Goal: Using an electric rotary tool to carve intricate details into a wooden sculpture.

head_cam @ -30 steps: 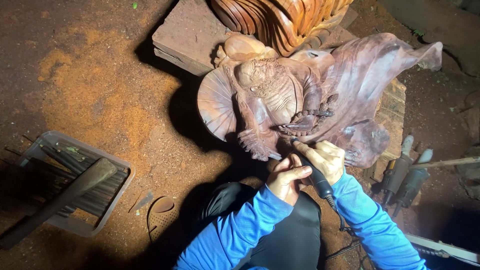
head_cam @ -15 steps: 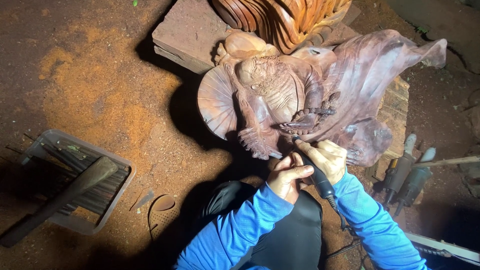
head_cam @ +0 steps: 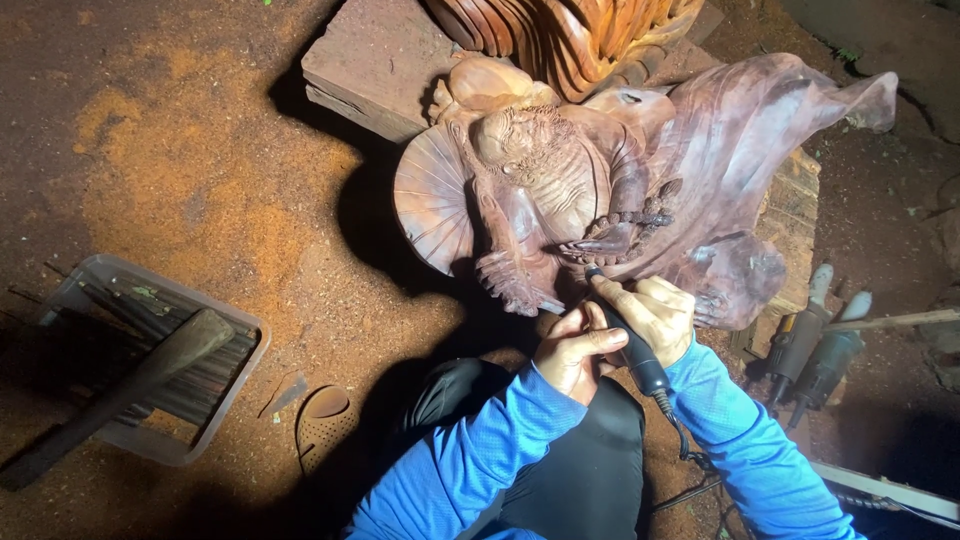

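Observation:
A large reddish-brown wood carving [head_cam: 560, 190] of a seated figure with a fan lies on the dusty ground. A black pen-shaped rotary tool [head_cam: 628, 340] has its tip at the carving's lower edge and a cable trailing back. My right hand [head_cam: 655, 315] grips this tool like a pen. My left hand [head_cam: 572, 350] curls beside it, its fingers pressed against the tool's body to steady it. Both arms wear blue sleeves.
A clear plastic tray [head_cam: 240, 340] with several chisels and a mallet sits at the left. A second lighter carving [head_cam: 570, 35] stands on a wood slab [head_cam: 375, 65] behind. Two power tools [head_cam: 815, 345] lie at the right. Orange sawdust [head_cam: 200, 170] covers the ground.
My hands and the tool tip have stayed at the same spot on the carving's lower edge with only slight shifts. The view has barely moved.

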